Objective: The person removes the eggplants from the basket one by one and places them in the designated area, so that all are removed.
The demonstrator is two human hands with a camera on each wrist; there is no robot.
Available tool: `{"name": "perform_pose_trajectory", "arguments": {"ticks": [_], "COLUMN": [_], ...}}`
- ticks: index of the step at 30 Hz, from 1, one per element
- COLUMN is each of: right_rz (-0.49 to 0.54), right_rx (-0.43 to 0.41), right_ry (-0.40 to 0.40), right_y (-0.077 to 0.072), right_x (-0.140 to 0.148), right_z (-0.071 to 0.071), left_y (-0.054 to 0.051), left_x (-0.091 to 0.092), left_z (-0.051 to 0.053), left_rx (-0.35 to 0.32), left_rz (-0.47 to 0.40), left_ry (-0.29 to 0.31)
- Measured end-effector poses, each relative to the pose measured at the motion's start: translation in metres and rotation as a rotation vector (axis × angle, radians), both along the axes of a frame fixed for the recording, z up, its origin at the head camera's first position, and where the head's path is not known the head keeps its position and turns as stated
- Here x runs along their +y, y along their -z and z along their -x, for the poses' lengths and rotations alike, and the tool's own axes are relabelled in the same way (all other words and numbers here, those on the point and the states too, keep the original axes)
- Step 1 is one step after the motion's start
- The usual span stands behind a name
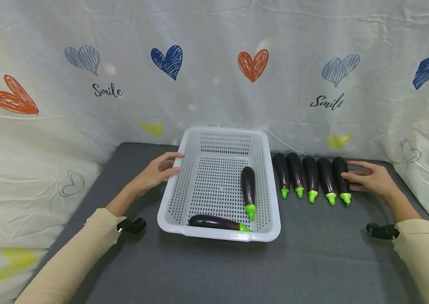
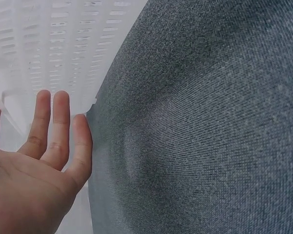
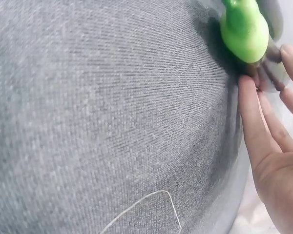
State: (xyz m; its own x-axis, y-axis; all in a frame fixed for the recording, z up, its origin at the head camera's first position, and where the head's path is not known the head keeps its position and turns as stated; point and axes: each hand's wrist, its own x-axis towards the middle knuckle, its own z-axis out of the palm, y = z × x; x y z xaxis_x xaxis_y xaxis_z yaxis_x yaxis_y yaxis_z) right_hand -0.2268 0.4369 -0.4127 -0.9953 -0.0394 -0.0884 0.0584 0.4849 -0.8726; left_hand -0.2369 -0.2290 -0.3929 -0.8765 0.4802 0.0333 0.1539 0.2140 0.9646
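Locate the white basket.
In the head view, the basket sits near centre, left hand at its left rim, row of five eggplants to its right.

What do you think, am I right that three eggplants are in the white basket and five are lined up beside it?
Not quite: the head view shows two eggplants in the white basket, not three. The row of five is right.

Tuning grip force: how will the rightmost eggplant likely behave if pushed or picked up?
The rightmost eggplant seems apt to roll, given its rounded, elongated body. Its glossy skin may slip against the fingers. Probably stiff, too: its body looks straight and smooth, without visible creases.
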Motion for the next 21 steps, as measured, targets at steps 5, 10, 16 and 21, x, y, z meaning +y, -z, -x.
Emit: {"name": "perform_pose_trajectory", "arguments": {"ticks": [5,10,16,21], "right_rz": [0.007,0.021,0.056,0.064], "right_rx": [0.005,0.044,0.182,0.275], "right_ry": [-0.002,0.025,0.064,0.084], "right_y": [-0.003,-0.009,-0.020,-0.036], "right_x": [0.000,0.007,0.017,0.003], "right_z": [-0.002,-0.008,-0.014,-0.015], "left_y": [0.000,0.002,0.001,0.000], "left_x": [0.000,-0.002,-0.001,0.000], "left_z": [0.000,-0.001,0.000,0.000], "left_rx": [0.008,0.010,0.015,0.017], "left_rz": [0.003,-0.001,-0.001,0.002], "left_ry": [0.002,0.009,0.014,0.013]}}
